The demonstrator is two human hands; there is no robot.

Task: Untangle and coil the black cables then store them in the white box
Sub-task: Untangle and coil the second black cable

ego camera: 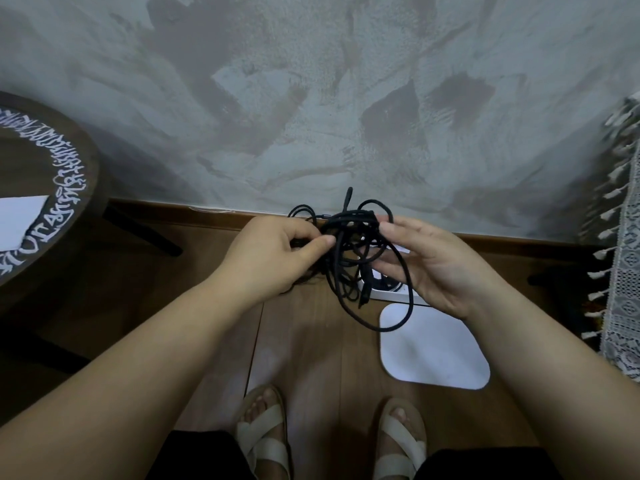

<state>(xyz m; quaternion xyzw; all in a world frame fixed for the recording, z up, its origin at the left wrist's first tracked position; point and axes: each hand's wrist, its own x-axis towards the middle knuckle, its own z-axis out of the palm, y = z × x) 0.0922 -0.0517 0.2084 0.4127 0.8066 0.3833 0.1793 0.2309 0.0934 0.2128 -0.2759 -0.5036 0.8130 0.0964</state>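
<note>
A tangled bundle of black cables (349, 244) hangs in the air between my hands, above the wooden floor. My left hand (273, 251) pinches the bundle's left side between thumb and curled fingers. On the right, my right hand (436, 268) holds the tangle, thumb on its top and fingers under the loops. One loop droops down to the right, and a plug end sticks up at the top. The white box (391, 292) sits on the floor beneath the cables, mostly hidden by them and my right hand. Its white lid (433, 348) lies flat just in front of it.
A dark round table (45, 188) with white lettering and a white sheet stands at the left. A lace cloth with tassels (620, 271) hangs at the right edge. The grey plaster wall (311, 98) rises behind. My sandalled feet (329, 441) are at the bottom.
</note>
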